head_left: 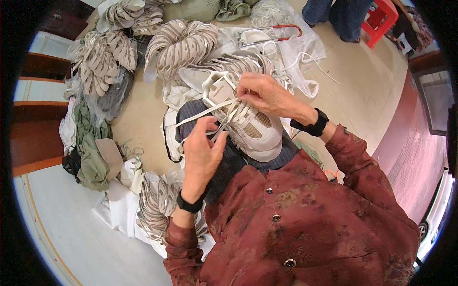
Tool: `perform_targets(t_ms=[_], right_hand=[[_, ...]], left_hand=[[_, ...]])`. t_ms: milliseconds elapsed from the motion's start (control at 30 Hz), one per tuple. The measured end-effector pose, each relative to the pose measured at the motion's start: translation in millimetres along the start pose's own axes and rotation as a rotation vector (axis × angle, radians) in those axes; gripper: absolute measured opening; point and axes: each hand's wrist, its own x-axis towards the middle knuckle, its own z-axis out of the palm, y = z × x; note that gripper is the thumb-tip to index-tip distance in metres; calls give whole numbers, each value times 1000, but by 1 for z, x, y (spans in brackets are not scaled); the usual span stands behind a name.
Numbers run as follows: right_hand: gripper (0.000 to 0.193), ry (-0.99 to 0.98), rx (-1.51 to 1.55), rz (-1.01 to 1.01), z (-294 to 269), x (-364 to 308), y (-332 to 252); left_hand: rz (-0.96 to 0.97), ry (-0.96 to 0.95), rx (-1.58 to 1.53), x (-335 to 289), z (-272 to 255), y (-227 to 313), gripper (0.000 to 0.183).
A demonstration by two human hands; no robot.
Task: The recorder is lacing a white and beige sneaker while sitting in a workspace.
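Observation:
A white and beige sneaker (257, 138) with mesh panels rests across my lap, its toe pointing toward me. Pale shoelaces (195, 114) run through its upper part, and one length stretches out to the left. My right hand (267, 95) is closed, pinching a lace by the shoe's tongue (222, 93). Just left of the shoe, my left hand (202, 148) has its thumb and forefinger apart, close to the laces. Whether a lace touches those fingertips is hard to make out.
Ring-shaped bundles of beige shoe parts (179, 47) lie beyond my knees; another bundle (157, 205) sits at lower left. Green cloth (90, 148) hangs at left. A red-handled metal tool (286, 33) lies on plastic bags. A person's legs (334, 16) and a red stool (379, 21) are at far right.

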Motion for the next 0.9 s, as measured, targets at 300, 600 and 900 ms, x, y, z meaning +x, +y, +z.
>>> perform_targets(t_ms=[300,600,900], right_hand=[[11,31,-22,35,-2,-2,-4],[11,44,-4,15,1,2,0],[6,88,-42,100,-3,4,5]], left_hand=[[124,78,136,6,15,4,25],[67,-20,41,20,-5,6,8],[-82,-281,-349,30,-30,-9,20]])
